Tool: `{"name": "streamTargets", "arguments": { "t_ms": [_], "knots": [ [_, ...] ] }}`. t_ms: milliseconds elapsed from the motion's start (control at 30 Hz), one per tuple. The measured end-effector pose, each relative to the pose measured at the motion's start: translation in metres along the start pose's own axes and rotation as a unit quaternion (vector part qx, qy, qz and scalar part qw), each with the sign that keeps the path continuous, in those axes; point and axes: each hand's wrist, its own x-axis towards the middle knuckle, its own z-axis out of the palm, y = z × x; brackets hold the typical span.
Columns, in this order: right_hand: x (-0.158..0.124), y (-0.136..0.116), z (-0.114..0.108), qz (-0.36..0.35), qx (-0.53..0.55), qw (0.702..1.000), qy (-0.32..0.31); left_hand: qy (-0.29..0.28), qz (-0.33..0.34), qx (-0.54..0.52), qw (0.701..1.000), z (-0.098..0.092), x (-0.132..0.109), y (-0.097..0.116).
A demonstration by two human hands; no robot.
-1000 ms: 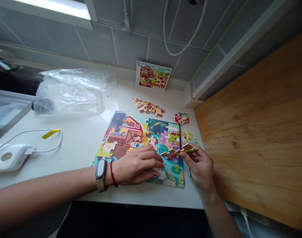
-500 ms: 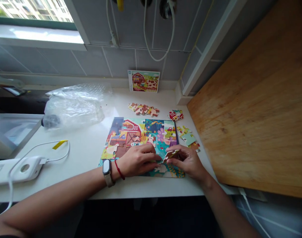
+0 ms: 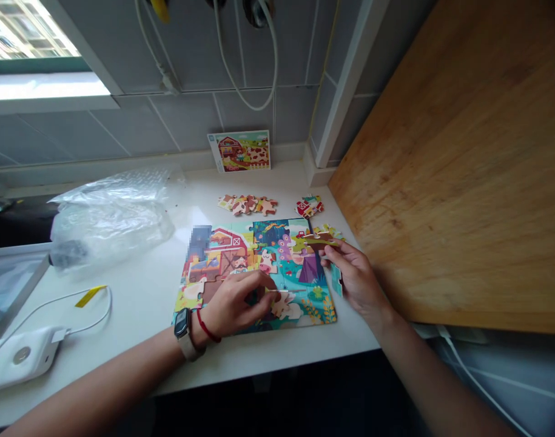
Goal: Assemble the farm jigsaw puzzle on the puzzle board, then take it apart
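Head view: the brown-and-green cardboard jigsaw piece (image 3: pixel 320 241) sits pinched betw. thumb and fingertips of the right hand (image 3: pixel 356 276), held just above the upper right edge of the colourful farm-scene jigsaw puzzle (image 3: pixel 277 243), which lies flat on the white counter (image 3: pixel 141 303). Half a sec. ago that piece was down at the puzzle's lower middle, right next to the left fingers; now it's carried up and to the right, so it isn't seated at that lower spot and is being held over a diff. part of the picture. The left hand (image 3: pixel 241 303) hasn't shifted much: palm down on the lower part of the puzzle, fingers stretched out and pressing flat, gripping nothing, w/ a smartwatch (image 3: pixel 183 321) and a red string bracelet (image 3: pixel 207 328) on the wrist. A teal loose piece (image 3: pixel 336 280) shows just beside the right palm; can't tell if the hand touches it. Behind the puzzle, apart from it: a row of brown-and-white loose pieces (image 3: pixel 247 204) and a small red-and-white cluster of pieces (image 3: pixel 309 206). A printed reference card (image 3: pixel 241 152) leans on the grey tiled wall. Further left, a crumpled clear plastic bag (image 3: pixel 108 218), a yellow cable tag (image 3: pixel 90 295) and a white boxy device (image 3: pixel 25 358). A big wooden board (image 3: pixel 454 182) fills the right side.
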Motion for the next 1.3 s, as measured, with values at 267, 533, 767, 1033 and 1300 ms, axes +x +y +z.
{"name": "streamTargets", "arguments": {
  "t_ms": [267,533,767,1033,1300],
  "knots": [
    [-0.006,-0.006,0.007,-0.007,0.028,0.998,-0.056,-0.017,0.059,0.014,0.998,0.004,-0.001,-0.005],
    [-0.003,0.002,0.000,-0.061,-0.030,0.998,0.018,-0.020,0.033,-0.001,0.999,0.001,0.001,-0.002],
    [-0.008,-0.001,0.005,-0.156,-0.093,0.982,0.051,0.043,-0.035,0.021,0.998,-0.001,-0.002,-0.005],
    [-0.015,-0.001,0.007,-0.131,-0.105,0.986,0.001,0.045,-0.055,-0.008,0.997,-0.002,-0.003,-0.005],
    [-0.008,-0.007,-0.002,-0.124,-0.008,0.992,0.029,0.056,-0.132,-0.092,0.985,0.001,-0.008,-0.013]
  ]
}}
